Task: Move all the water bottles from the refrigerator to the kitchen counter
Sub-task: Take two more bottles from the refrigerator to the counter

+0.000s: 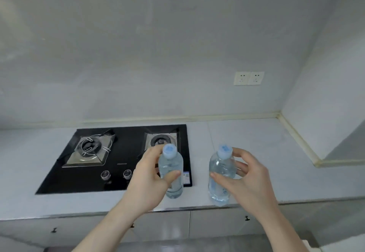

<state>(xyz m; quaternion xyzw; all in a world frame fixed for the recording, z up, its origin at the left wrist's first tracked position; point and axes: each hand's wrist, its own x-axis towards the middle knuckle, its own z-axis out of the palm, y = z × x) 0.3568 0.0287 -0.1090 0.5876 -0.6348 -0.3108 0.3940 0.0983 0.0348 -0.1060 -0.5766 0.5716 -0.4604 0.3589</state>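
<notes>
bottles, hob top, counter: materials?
Left bottle and right bottle: clear thin plastic, pale blue caps, see-through. Hob top: black, glossy, probably glass; it reflects. Counter: pale, smooth, stone or tile; a seam shows.

Left bottle point(171, 172) label: hidden behind the left hand point(150, 178) and its thumb.
Right bottle point(221, 174) print: pale blue marks, too blurred to read.
Sticker point(187, 177) on the hob point(122, 159): text too small to tell; left part behind the bottle.
Third knob: covered by the left hand.
Forearms: cut off by the bottom edge.
Bench point(266, 153): runs past the left edge.
</notes>
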